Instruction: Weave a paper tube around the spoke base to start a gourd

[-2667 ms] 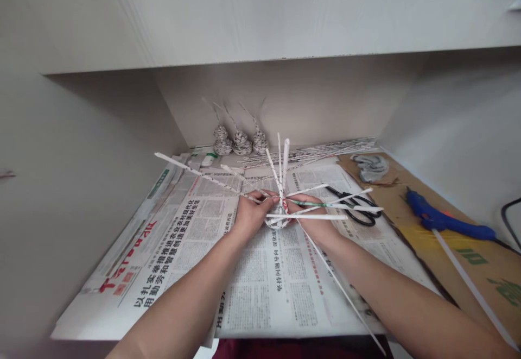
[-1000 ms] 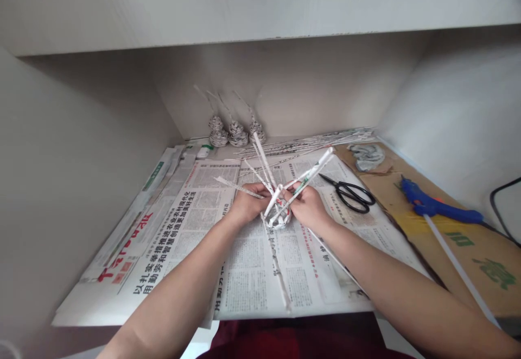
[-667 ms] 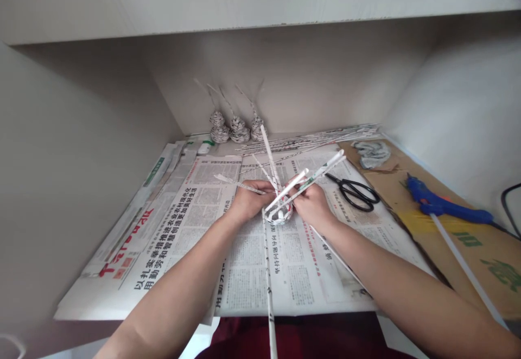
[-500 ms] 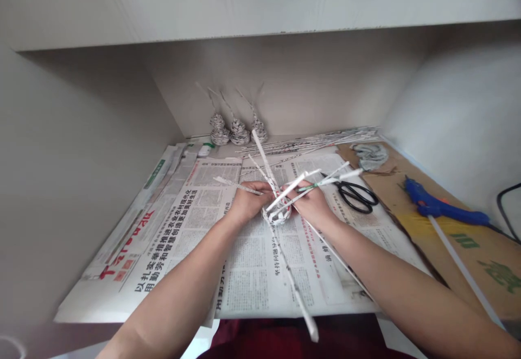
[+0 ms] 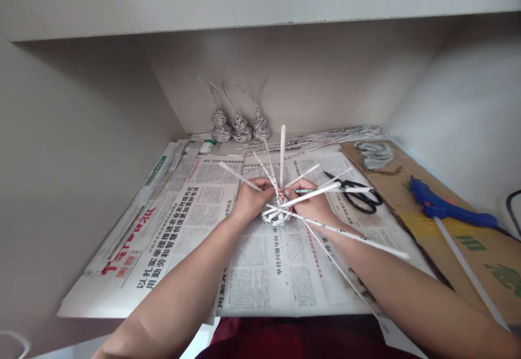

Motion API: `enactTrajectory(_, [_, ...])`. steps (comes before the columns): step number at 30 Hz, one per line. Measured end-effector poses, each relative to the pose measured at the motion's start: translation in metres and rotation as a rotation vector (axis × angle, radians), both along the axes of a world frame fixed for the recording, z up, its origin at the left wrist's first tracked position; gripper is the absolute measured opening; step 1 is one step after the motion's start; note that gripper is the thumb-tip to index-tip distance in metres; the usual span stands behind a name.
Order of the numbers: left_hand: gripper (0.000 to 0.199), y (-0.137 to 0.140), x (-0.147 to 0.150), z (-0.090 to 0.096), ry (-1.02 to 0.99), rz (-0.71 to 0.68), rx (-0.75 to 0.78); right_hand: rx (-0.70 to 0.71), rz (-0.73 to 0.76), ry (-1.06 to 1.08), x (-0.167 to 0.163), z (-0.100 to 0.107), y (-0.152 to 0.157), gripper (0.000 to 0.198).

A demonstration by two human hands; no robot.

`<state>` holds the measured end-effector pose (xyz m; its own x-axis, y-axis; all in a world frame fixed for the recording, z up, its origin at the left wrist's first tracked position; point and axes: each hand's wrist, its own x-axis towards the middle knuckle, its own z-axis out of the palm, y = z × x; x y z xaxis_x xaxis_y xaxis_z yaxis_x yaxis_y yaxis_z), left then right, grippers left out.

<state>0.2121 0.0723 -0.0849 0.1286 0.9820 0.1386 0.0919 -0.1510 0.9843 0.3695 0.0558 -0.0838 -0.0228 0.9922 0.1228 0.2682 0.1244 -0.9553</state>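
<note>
A small round piece woven from rolled newspaper [image 5: 277,216] sits between my hands above the newspaper sheets. Several paper tubes fan out from it; one thick white tube [image 5: 283,155] points away from me, and a speckled tube [image 5: 358,235] reaches right across my right forearm. My left hand [image 5: 254,199] grips the left far side of the weave, fingers closed. My right hand [image 5: 307,199] pinches its right far side, with tubes passing over the fingers. Both sets of fingertips are partly hidden behind the tubes.
Three woven gourd shapes [image 5: 242,129] stand by the back wall. Loose paper tubes [image 5: 317,139] lie beside them. Black scissors [image 5: 358,196], a grey cloth [image 5: 374,155] and a blue glue gun [image 5: 451,207] lie on the right, the gun on cardboard [image 5: 448,250]. A shelf edge [image 5: 260,27] hangs overhead.
The tube that pointed toward me has swung to the right, over my right forearm. Other tubes have shifted round and spread. Both hands keep hold of the weave.
</note>
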Motion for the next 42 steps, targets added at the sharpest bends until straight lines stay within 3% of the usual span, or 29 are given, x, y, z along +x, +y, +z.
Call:
enactTrajectory(6, [0.017,0.001,-0.001,-0.001,0.006,0.05,0.006,0.066,-0.02,-0.096,0.002,0.0,0.002,0.019])
enactTrajectory(13, [0.027,0.002,-0.002,-0.005,0.024,0.027,-0.027,-0.013,0.03,-0.096,0.003,-0.004,0.005,0.02])
enactTrajectory(23, [0.012,0.003,-0.001,-0.003,-0.012,0.0,0.048,0.076,0.025,-0.106,0.002,-0.005,0.003,0.019])
enactTrajectory(31, [0.01,0.002,-0.001,-0.001,-0.103,-0.049,0.079,-0.175,0.008,0.214,-0.004,0.003,-0.001,0.024])
enactTrajectory(34, [0.011,0.002,-0.002,-0.003,-0.127,-0.07,0.063,-0.206,0.071,0.281,-0.004,0.008,-0.001,0.023])
enactTrajectory(37, [0.013,0.002,-0.002,-0.002,-0.156,-0.082,0.033,-0.18,0.099,0.273,-0.003,0.009,0.0,0.023])
enactTrajectory(42, [0.018,0.003,-0.006,0.002,-0.196,-0.065,-0.011,-0.051,0.01,0.14,-0.001,0.004,0.002,0.024])
